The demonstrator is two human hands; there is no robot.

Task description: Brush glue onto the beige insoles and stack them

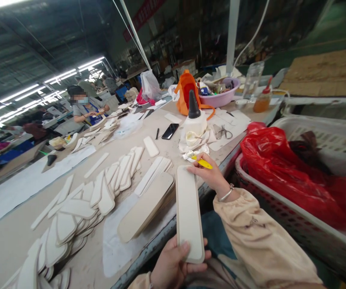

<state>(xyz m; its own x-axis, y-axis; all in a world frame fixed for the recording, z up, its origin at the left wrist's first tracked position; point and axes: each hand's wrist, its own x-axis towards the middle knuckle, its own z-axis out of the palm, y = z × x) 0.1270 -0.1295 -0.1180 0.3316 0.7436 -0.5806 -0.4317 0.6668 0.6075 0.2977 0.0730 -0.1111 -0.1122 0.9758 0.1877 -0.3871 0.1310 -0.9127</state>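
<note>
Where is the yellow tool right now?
In the head view, slightly right of centre, the yellow tool is in the right hand, by the upper end of the pale panel whose lower end the left hand holds.

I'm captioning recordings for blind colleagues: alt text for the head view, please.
A person's left hand grips the near end of a long pale panel, while the right hand, holding a yellow tool, touches its far end. To the left, similar pieces lie heaped on a worktable.

Off-white strip (188, 210), yellow tool (203, 162), orange bag (183, 96), red plastic (281, 168).
</note>
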